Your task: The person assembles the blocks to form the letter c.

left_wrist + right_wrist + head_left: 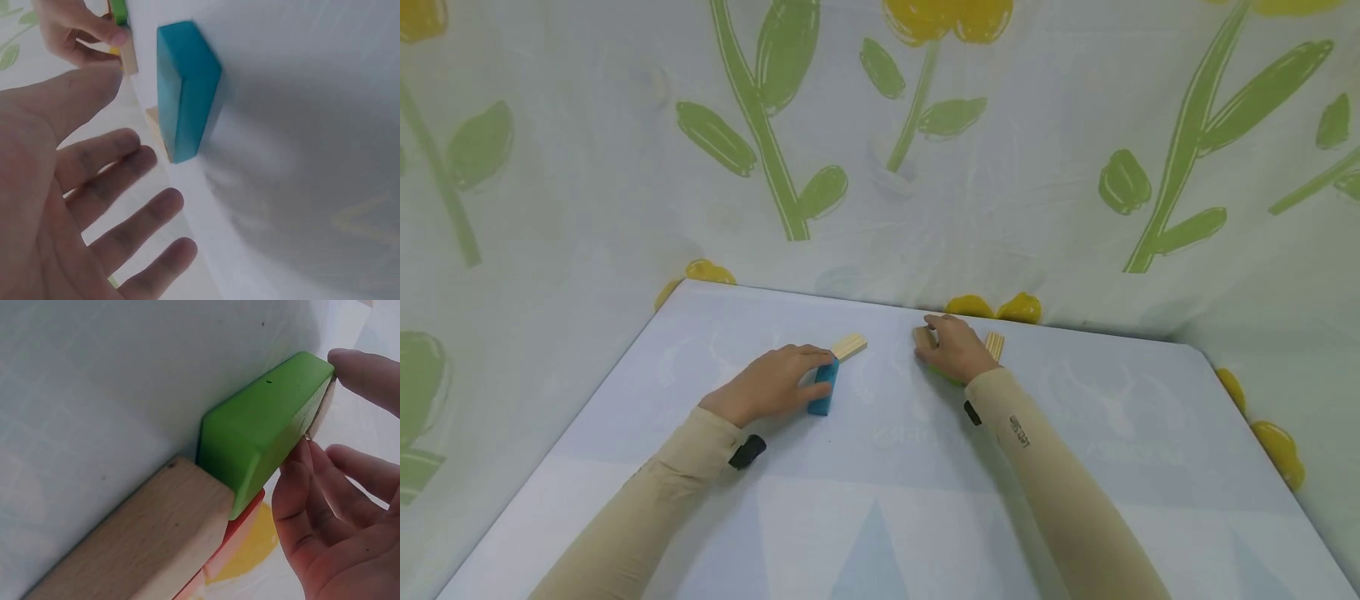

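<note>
My left hand [775, 385] is beside a blue block [823, 387], with its fingers spread and loosely bent. In the left wrist view a gap shows between the fingers and that blue block [187, 94]. Just beyond it lies a pale wooden block [852, 346]. My right hand [957, 348] pinches a small wooden block [922, 337] by its ends, near the table's far edge. That piece [324, 409] stands against the end of a green block [262, 419], mostly hidden by the fingers in the right wrist view.
Another wooden block [137, 531] adjoins the green block's near end, with a red piece [240, 528] behind it. A pale cloth curtain [1015, 208] with printed flowers hangs behind the table's far edge. The white table [850, 475] stretches toward me.
</note>
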A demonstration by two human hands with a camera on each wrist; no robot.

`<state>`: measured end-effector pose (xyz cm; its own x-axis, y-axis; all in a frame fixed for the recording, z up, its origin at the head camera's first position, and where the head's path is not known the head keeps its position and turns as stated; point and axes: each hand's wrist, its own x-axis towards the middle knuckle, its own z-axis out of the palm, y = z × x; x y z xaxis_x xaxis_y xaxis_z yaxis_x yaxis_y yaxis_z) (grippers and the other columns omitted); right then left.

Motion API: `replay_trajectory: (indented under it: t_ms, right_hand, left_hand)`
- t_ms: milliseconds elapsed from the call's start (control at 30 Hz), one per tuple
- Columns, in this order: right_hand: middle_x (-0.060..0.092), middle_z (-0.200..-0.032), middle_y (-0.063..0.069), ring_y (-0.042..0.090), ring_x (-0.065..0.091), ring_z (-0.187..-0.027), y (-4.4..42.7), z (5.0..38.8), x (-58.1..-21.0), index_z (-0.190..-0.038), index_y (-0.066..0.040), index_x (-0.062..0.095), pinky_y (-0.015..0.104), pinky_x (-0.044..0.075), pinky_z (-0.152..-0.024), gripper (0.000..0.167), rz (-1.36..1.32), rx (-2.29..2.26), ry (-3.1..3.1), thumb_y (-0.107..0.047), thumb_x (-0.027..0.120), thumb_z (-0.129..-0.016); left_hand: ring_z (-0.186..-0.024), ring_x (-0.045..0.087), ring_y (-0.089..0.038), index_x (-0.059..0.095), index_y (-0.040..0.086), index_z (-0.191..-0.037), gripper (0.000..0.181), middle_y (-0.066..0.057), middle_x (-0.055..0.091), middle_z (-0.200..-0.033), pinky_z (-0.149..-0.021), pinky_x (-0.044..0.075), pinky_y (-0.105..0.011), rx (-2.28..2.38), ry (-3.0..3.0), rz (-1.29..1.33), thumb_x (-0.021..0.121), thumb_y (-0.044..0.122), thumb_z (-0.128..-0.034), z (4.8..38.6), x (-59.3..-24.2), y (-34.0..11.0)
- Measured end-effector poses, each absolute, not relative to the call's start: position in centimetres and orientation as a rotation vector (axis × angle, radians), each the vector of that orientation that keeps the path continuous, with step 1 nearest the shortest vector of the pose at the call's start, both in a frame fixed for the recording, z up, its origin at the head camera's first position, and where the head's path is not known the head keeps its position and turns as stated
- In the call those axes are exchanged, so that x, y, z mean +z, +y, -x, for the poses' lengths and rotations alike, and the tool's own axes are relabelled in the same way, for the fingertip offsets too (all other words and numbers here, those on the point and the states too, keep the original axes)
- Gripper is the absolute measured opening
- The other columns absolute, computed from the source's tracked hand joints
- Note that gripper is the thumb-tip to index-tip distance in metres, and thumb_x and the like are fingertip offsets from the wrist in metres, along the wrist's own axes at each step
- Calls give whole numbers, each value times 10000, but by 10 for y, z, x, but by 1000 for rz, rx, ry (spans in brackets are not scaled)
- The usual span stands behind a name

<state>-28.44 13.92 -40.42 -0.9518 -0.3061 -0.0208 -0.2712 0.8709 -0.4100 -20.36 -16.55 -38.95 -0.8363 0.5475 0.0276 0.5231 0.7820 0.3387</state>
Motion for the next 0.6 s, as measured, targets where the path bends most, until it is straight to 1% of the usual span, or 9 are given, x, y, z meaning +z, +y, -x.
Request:
replay_trajectory:
  t_ms: [67, 233, 400, 600]
  right_hand:
    - [556, -1434, 187, 328, 517, -1328, 139, 285, -404, -1477, -1, 494, 467, 401, -1129, 651, 449, -634, 2950, -283, 724, -937]
    - [588, -1394, 166, 314, 525, -1312, 139, 288, -405, -1476, -4, 496, 464, 395, -1133, 640, 428, -633, 2936, -276, 713, -939]
    - [606, -1347, 140, 285, 542, -1255, 139, 289, -406, -1480, -40, 511, 454, 403, -1124, 614, 409, -628, 2915, -280, 695, -945]
    - [617, -1298, 140, 277, 556, -1188, 139, 287, -405, -1457, -23, 535, 447, 437, -1082, 573, 438, -601, 2925, -267, 673, -957]
  left_hand:
    - [-1338, 524, -340, 580, 33, -1421, 501, -132, 560, -1459, -1099, 434, -506, 508, 2888, -877, 669, 283, -996, 210, -388, -165]
    - [-1349, 509, -357, 580, 40, -1426, 459, -110, 537, -1490, -1102, 426, -515, 439, 2862, -985, 659, 195, -1001, 226, -385, -166]
    - [-1369, 480, -371, 576, 56, -1436, 457, -87, 506, -1519, -1115, 406, -525, 405, 2826, -1022, 651, 197, -1008, 236, -387, -165]
    - [-1386, 457, -376, 560, 65, -1452, 460, -75, 488, -1534, -1118, 399, -536, 382, 2802, -1011, 637, 187, -1015, 239, -389, -161]
